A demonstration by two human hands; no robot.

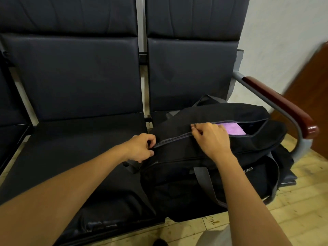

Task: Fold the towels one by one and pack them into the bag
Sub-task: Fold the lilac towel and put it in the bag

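A black duffel bag (204, 167) lies on the right-hand seat of a row of dark chairs. Its top zipper (174, 138) is shut on the left part and open on the right. Through the open part a purple towel (232, 129) shows inside the bag. My left hand (142, 148) pinches the bag's fabric at the left end of the zipper. My right hand (211, 137) is closed on the zipper pull at the middle of the bag's top. A grey strap (205, 183) hangs down the bag's front.
The dark left seat (74, 157) beside the bag is bare. A grey metal armrest with a red-brown wooden top (276, 102) curves around the bag's right side. A white wall and a brown wooden panel (312, 89) stand at the right. Pale wooden floor (292, 210) lies below.
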